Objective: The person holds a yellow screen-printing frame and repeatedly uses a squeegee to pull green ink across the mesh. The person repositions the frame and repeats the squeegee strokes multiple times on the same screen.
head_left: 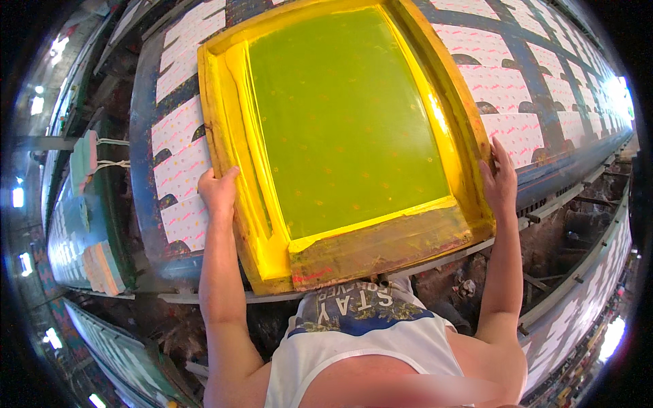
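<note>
A large screen frame (461, 109) with yellow edges and a green mesh middle (343, 129) lies tilted a little over the table. My left hand (218, 189) grips the frame's left side, thumb on top, in the lower half. My right hand (500, 178) is on the right side near the bottom corner, fingers curled along the outer edge. Yellow ink coats the inner borders, and a stained brownish band (381, 243) runs along the near end. Printed white pieces with small coloured marks (180, 170) lie in rows on the table on both sides of the frame.
The long dark table (561, 156) stretches away to the right with more white pieces. A side rail (554, 207) runs along its near edge, above cluttered dark ground (449, 292). At the left stands another table (71, 251) with stacked pads (98, 268). Other long tables run along the lower edges.
</note>
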`<control>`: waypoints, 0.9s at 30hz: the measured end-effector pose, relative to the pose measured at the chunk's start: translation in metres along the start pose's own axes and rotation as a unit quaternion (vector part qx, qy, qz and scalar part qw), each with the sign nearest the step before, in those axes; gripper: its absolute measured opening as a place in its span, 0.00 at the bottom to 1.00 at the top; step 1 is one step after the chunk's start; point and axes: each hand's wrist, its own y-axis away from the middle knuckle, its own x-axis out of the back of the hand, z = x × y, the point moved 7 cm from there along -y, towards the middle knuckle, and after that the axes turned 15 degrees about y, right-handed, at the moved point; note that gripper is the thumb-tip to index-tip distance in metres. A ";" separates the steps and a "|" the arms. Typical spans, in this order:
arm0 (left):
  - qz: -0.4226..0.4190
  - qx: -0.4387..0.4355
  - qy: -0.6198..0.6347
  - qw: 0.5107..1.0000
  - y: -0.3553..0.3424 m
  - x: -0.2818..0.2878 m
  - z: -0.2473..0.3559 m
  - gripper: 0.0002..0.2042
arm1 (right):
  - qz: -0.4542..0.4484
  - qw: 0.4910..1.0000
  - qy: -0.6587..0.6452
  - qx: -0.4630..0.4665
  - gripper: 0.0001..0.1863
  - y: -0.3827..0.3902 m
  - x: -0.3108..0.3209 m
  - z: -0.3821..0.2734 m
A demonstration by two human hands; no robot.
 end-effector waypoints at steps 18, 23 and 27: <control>-0.083 -0.112 0.051 0.989 -0.094 -0.057 0.033 0.35 | 0.125 0.981 -0.088 -0.116 0.15 0.073 0.021 0.101; -0.055 -0.142 -0.006 0.988 -0.089 -0.057 0.030 0.35 | 0.158 0.975 -0.093 -0.124 0.14 0.076 0.023 0.105; -0.047 -0.123 0.054 0.990 -0.098 -0.056 0.019 0.34 | 0.195 0.969 -0.107 -0.112 0.13 0.081 0.028 0.102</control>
